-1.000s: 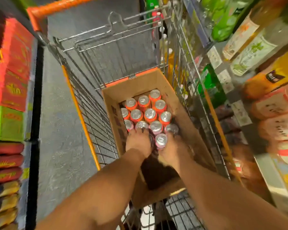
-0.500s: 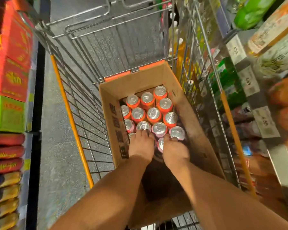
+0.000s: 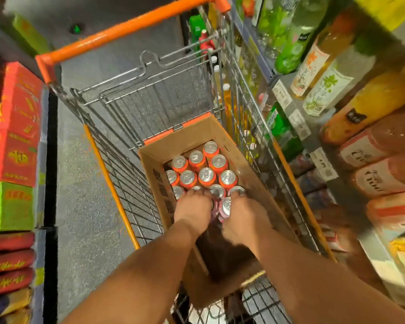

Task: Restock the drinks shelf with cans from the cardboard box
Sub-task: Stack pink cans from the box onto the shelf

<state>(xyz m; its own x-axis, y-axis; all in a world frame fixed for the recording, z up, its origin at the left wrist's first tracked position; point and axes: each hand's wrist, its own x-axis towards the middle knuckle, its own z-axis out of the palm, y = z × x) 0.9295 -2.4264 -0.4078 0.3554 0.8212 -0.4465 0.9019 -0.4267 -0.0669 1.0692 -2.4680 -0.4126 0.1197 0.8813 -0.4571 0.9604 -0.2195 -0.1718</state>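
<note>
Right hand [image 3: 242, 220] has lifted a pink can [image 3: 225, 208] slightly.

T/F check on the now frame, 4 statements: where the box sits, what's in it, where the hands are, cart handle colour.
1. The cardboard box sits on the floor beside the shopping cart. False: it sits inside the cart.
2. The orange cans stand upright in the box. True.
3. Both the left hand and the right hand are down in the box at the near cans. True.
4. The cart handle is blue. False: it is orange.
</note>
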